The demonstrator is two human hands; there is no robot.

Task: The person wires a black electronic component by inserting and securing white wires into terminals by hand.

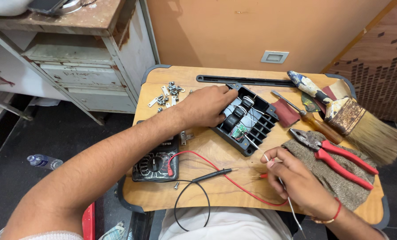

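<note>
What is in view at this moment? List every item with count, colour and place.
black open casing: one, black, table centre, coils and a small green board inside
multimeter: one, black, table's near left edge
black probe: one, lying on the table by the meter
red lead: one, running from the meter toward the right hand
screws and brackets: a small pile, silver, table's far left
pliers: one, red handles, on a brown cloth
screwdriver: one, brown handle, right of the casing
paintbrush: one, worn, far right
plastic bottle: one, on the floor, left
wooden table: one, tan
left hand: on the casing's left side
right hand: fingers pinching a thin metal rod
</note>
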